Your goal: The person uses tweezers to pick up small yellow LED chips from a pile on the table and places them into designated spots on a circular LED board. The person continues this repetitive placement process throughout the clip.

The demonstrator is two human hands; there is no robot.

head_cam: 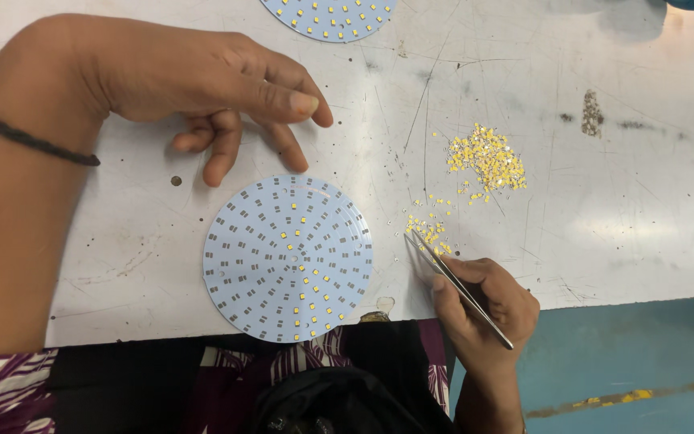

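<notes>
A round pale-blue circuit board [287, 259] lies flat on the scratched white table [620, 209], with small yellow chips seated on some of its grey pads. My right hand [483, 309] grips metal tweezers [458, 285], whose tips reach a small scatter of loose yellow chips [430, 227] just right of the board. My left hand [202, 88] rests on the table above the board, fingers loosely curled and holding nothing. A dark cord bracelet [26, 137] circles that wrist.
A bigger heap of yellow chips [487, 159] sits farther right. A second round board [331, 16] filled with chips shows at the top edge. The table's near edge runs by my lap; blue floor [628, 370] lies to the lower right.
</notes>
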